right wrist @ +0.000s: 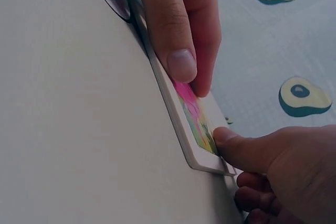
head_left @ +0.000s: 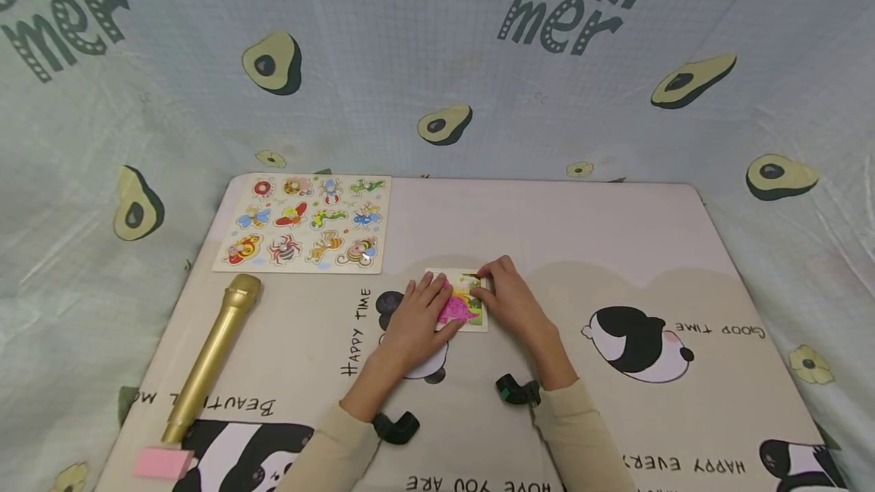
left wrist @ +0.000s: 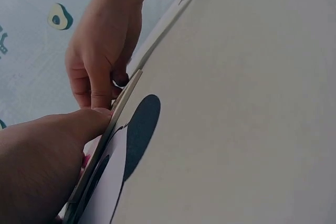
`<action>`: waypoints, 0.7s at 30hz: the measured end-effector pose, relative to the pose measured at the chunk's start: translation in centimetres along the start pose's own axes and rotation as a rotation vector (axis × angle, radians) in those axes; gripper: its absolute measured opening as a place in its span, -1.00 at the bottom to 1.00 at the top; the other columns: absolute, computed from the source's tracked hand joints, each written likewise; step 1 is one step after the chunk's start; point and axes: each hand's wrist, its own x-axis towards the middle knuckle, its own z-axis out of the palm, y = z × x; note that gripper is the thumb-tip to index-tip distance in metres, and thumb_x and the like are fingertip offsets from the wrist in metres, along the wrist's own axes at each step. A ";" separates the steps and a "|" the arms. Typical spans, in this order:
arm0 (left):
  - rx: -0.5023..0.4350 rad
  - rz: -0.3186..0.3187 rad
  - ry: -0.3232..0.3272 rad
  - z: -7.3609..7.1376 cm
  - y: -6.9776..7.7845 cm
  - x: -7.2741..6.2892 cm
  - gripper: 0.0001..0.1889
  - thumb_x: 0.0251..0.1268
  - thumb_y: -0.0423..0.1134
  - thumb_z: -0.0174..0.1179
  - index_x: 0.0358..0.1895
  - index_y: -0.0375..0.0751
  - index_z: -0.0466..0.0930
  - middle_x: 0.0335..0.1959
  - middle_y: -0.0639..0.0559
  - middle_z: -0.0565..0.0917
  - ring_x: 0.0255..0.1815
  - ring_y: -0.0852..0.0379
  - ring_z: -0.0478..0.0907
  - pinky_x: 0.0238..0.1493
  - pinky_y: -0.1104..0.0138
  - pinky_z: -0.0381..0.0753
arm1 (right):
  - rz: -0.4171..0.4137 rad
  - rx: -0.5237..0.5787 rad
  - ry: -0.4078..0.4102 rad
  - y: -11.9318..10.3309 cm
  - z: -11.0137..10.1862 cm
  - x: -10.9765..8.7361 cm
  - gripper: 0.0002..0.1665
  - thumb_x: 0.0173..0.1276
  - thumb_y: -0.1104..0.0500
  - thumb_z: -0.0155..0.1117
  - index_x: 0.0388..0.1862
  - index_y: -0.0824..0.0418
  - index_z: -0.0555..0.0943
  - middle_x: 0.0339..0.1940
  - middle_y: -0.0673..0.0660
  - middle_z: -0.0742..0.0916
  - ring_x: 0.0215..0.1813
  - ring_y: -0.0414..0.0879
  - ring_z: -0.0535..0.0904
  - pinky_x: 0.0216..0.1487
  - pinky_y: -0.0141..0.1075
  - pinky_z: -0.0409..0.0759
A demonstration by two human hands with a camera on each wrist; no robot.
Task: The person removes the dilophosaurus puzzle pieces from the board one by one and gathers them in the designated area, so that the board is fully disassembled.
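Note:
A small pale picture puzzle (head_left: 476, 319) with a pink figure on a yellow and green ground lies mid-table. My left hand (head_left: 421, 320) rests over its left part with fingers extended, covering some of the picture. At the puzzle's upper right, my right hand (head_left: 517, 302) has bent fingers and pinches the edge between thumb and fingers. In the right wrist view, the right thumb (right wrist: 228, 137) lies against the puzzle's corner, other fingers curled below it. The left wrist view shows the puzzle edge-on (left wrist: 126, 95). Whether a separate piece sits in the right fingers is hard to tell.
A board of insect pictures (head_left: 317, 264) lies at the back left. Below it are a gold microphone (head_left: 213, 359) and a pink block (head_left: 162, 463). Black wrist devices (head_left: 396, 427) are worn at both cuffs. An avocado-print cloth (head_left: 369, 97) surrounds the panda-print table (head_left: 547, 226).

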 end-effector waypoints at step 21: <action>0.054 0.023 0.016 0.2 0.3 0.0 -0.36 0.43 0.12 0.13 0.39 -0.25 0.45 0.47 -0.12 0.41 0.58 -0.18 0.20 0.56 -0.11 0.20 | 0.015 0.012 0.028 -0.7 -0.1 0.1 -0.73 0.45 0.17 0.25 -0.01 0.35 0.62 -0.23 0.15 0.56 -0.21 -0.05 0.47 -0.15 -0.24 0.49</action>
